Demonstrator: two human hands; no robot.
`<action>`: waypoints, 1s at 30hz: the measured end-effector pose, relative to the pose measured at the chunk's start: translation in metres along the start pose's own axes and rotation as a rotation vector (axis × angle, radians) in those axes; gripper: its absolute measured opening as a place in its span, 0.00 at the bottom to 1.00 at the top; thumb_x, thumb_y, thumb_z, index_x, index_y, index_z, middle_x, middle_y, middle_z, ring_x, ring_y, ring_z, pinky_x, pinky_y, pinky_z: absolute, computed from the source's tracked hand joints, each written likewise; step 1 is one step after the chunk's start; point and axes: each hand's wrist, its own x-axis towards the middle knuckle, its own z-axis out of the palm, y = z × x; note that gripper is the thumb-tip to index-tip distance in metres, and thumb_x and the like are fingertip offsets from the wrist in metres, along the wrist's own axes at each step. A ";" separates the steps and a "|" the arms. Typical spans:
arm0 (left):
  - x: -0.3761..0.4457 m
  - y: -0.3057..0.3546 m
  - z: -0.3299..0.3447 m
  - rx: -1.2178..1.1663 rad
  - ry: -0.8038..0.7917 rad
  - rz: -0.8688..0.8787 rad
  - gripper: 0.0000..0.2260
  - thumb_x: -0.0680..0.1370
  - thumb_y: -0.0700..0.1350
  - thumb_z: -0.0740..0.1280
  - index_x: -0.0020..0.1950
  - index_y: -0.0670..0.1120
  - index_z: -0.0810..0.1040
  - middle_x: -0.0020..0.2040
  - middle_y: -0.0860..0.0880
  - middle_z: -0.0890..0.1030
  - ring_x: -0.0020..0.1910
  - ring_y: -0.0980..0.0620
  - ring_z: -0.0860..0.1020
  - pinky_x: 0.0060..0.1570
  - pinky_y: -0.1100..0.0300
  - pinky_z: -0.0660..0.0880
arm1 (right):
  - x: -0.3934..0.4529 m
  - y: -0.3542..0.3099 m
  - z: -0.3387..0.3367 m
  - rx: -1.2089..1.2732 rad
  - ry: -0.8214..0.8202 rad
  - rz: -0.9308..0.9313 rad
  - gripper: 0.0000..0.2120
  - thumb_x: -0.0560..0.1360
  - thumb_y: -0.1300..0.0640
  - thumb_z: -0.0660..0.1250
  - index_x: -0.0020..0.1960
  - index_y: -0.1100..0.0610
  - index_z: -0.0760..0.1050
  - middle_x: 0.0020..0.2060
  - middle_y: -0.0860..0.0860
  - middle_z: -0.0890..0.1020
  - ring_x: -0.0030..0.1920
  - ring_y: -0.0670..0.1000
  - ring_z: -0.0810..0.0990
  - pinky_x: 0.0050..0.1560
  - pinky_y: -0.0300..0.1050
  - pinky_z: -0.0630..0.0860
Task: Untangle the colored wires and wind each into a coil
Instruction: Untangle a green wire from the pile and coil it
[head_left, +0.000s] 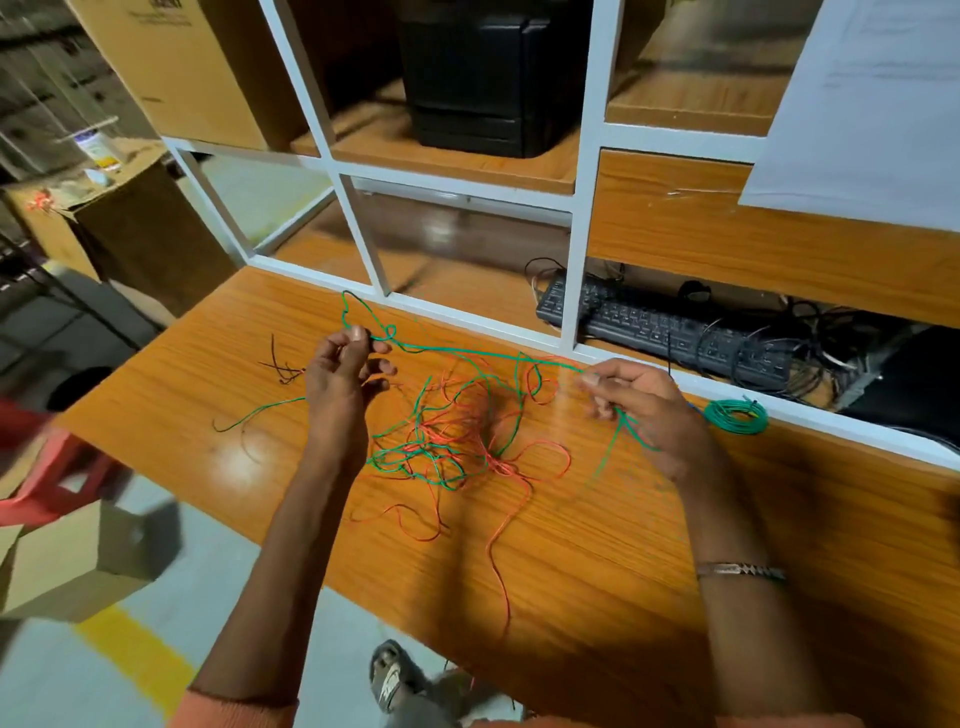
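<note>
Lying on the tabletop, the red-and-green tangle sits below the green wire, stretched taut left to right between the left hand and right hand, each pinching it.

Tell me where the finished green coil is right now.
In the head view, the green coil lies on the table's far right edge, against the white shelf frame, just beyond the right hand.
</note>
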 end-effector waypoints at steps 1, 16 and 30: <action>0.001 0.001 -0.003 0.009 0.004 0.014 0.07 0.86 0.48 0.65 0.48 0.51 0.74 0.41 0.53 0.84 0.33 0.58 0.80 0.33 0.65 0.73 | 0.003 0.002 0.003 -0.017 0.003 -0.006 0.02 0.77 0.65 0.70 0.49 0.62 0.81 0.31 0.51 0.76 0.32 0.47 0.72 0.44 0.47 0.73; -0.025 -0.045 -0.001 0.123 -0.011 -0.544 0.12 0.87 0.52 0.62 0.46 0.48 0.75 0.42 0.50 0.84 0.31 0.55 0.82 0.34 0.61 0.76 | -0.008 0.031 0.022 -0.050 -0.009 0.196 0.04 0.80 0.65 0.68 0.53 0.64 0.81 0.33 0.52 0.74 0.27 0.44 0.63 0.25 0.35 0.55; -0.066 -0.059 0.061 0.071 -0.378 -0.433 0.09 0.83 0.49 0.67 0.48 0.44 0.79 0.41 0.46 0.82 0.37 0.53 0.84 0.39 0.64 0.79 | -0.010 0.005 0.037 -0.150 -0.013 0.061 0.10 0.82 0.56 0.68 0.59 0.59 0.83 0.43 0.52 0.83 0.31 0.42 0.68 0.29 0.32 0.62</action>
